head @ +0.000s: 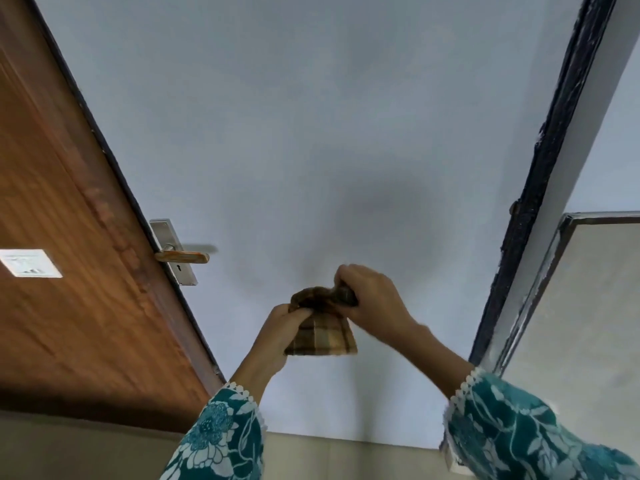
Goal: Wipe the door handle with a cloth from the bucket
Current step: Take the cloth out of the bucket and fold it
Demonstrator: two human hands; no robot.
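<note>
A brown and tan checked cloth (323, 336) hangs bunched between both hands in front of a pale wall. My left hand (282, 325) pinches its left upper part, and my right hand (372, 299) grips the twisted top end. The door handle (183, 257), a lever with a worn brownish grip on a silver plate with a keyhole, sticks out from the edge of the open wooden door (69, 237) to the left. Both hands are apart from the handle, lower and to its right. No bucket is in view.
A white sticker (31, 263) sits on the door face at the left. A dark door frame (540, 168) runs up the right side, with a framed panel (588, 306) beside it. The pale wall (311, 133) fills the middle. Teal floral sleeves cover both forearms.
</note>
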